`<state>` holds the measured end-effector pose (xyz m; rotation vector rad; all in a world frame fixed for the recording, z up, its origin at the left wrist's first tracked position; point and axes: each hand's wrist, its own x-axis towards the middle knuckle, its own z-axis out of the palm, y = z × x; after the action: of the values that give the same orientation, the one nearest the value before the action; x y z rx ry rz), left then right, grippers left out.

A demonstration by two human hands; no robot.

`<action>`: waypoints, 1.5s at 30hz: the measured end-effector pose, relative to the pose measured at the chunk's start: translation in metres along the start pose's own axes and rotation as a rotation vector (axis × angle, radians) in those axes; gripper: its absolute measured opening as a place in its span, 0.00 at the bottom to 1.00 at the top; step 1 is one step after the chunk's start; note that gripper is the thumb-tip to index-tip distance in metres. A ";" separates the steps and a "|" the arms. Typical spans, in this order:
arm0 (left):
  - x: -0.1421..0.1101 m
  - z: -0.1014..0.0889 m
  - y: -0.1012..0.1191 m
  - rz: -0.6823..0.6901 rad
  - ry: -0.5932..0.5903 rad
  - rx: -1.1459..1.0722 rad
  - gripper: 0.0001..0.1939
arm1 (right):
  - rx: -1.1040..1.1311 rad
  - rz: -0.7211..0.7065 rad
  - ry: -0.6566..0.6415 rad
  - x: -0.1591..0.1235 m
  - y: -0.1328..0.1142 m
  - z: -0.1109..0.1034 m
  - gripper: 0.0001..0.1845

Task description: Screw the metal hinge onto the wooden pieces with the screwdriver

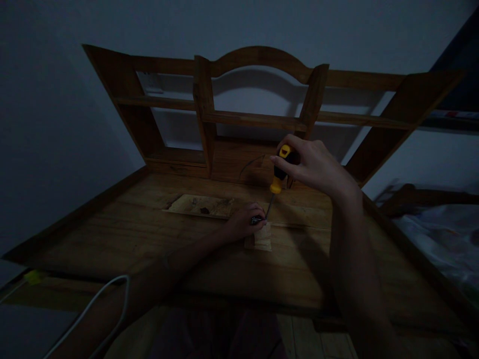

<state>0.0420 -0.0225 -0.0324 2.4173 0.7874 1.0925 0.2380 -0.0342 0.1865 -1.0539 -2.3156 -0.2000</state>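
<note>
My right hand (309,162) grips the yellow and black handle of a screwdriver (276,185), which is tilted with its shaft pointing down. The shaft's tip meets my left hand (247,221) low over the desk. Closed fingers of that hand pinch a small shiny metal piece (256,220); its exact kind is too dark and small to make out. Just below the fingertips, small thin pieces of wood (263,243) lie on the desktop. To the left of my left hand rests a longer, rough-edged wooden board (200,206) with a dark hole in it.
The wooden desk (149,249) carries a shelf unit (258,121) along its back, against the wall. A white cable (126,294) loops by my left forearm. A yellow object (33,276) lies at the left front edge. Clear plastic (436,244) is at the right.
</note>
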 end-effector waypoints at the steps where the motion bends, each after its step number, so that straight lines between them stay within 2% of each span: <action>1: 0.000 0.000 0.000 -0.002 0.001 0.007 0.03 | -0.001 0.002 0.004 0.000 0.000 0.001 0.13; 24: -0.001 0.002 -0.003 -0.001 0.017 -0.005 0.04 | 0.026 0.020 0.001 -0.001 0.003 -0.003 0.14; 37: 0.000 0.000 0.000 -0.008 -0.003 0.033 0.04 | 0.029 0.014 0.041 -0.004 0.004 -0.005 0.14; 45: 0.000 0.000 0.000 -0.008 -0.003 0.022 0.04 | 0.027 0.034 -0.005 0.000 0.002 -0.002 0.14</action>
<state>0.0422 -0.0225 -0.0326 2.4316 0.8114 1.0828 0.2406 -0.0342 0.1880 -1.0805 -2.2965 -0.1529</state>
